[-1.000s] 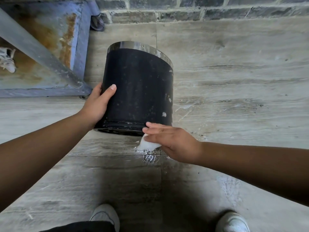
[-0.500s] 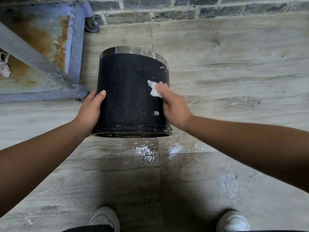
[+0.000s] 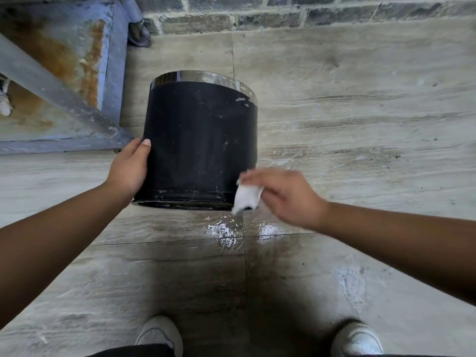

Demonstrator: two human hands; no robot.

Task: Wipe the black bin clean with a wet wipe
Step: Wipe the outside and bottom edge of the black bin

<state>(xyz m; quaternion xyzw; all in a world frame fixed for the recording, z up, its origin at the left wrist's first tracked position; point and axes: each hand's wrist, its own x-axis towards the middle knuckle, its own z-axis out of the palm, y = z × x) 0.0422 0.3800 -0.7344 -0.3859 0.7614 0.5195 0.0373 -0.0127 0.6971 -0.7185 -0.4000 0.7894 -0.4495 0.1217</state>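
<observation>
A round black bin (image 3: 198,143) with a shiny metal rim at its far end stands tipped on the tiled floor, its side towards me. My left hand (image 3: 128,166) grips the bin's left side near its lower edge. My right hand (image 3: 280,191), blurred by motion, holds a crumpled white wet wipe (image 3: 246,197) against the bin's lower right corner. Small pale specks show on the bin's side, some near the metal rim.
Wet patches (image 3: 226,228) shine on the grey floor tiles just below the bin. A rusty blue metal frame (image 3: 77,73) lies at the upper left, a brick wall (image 3: 283,14) runs along the top. My two white shoes (image 3: 159,333) show at the bottom edge.
My right hand has swept the wipe from the bin's upper right side down to its lower right corner. The bin sits more upright in view. My left hand has kept its grip.
</observation>
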